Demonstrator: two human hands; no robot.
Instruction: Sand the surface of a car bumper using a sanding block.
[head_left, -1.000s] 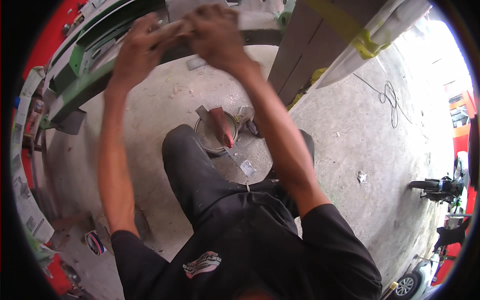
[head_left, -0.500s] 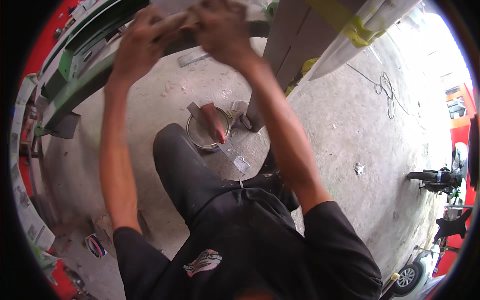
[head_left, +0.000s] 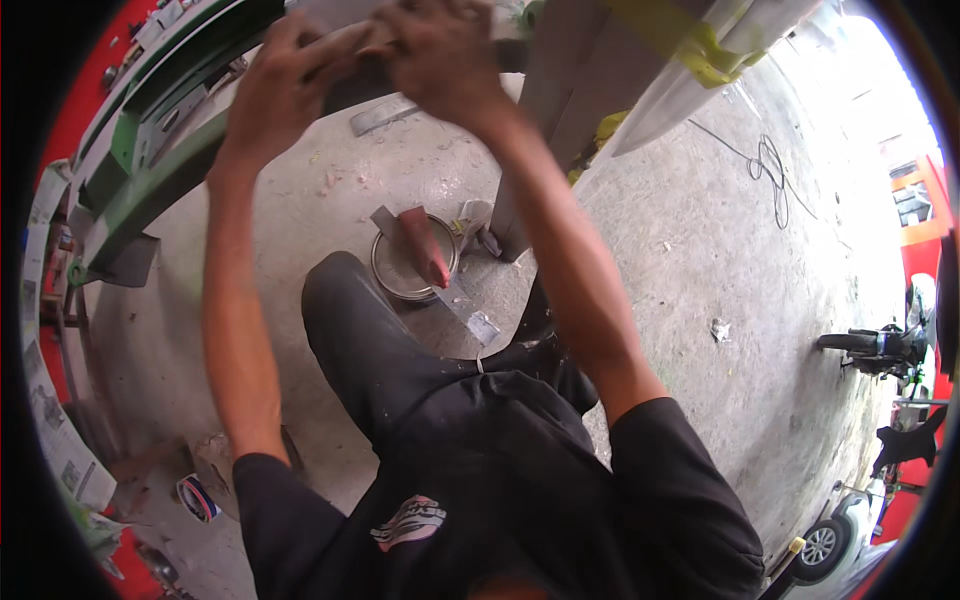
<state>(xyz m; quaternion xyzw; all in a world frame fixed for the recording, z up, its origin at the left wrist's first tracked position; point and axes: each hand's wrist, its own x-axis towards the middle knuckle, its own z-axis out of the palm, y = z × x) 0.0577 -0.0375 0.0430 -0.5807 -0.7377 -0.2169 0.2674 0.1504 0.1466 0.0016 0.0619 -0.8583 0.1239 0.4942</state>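
Both my hands are raised at the top of the view, side by side over a curved green metal frame [head_left: 185, 160]. My left hand [head_left: 275, 95] is closed with bent fingers on one end of a pale, bar-shaped piece [head_left: 343, 43]. On its other end, my right hand [head_left: 440, 68] is closed too. Motion blur and the fingers hide much of the piece, so its kind is unclear. It lies across the frame's dark upper side; I cannot tell whether it touches. Below, a round tin [head_left: 377, 262] stands on the floor with a red-brown tool [head_left: 424, 243] and flat scraper [head_left: 465, 312] across it.
A tall grey panel [head_left: 560, 90] with yellow tape [head_left: 715, 58] rises right of my right hand. A flat strip [head_left: 385, 115] lies on the concrete floor beneath the frame. Farther right are a cable [head_left: 770, 165], a motorcycle [head_left: 880, 350] and a car wheel [head_left: 820, 547].
My hands keep the same closed hold near the frame, with only slight motion. The whole view has shifted a little.
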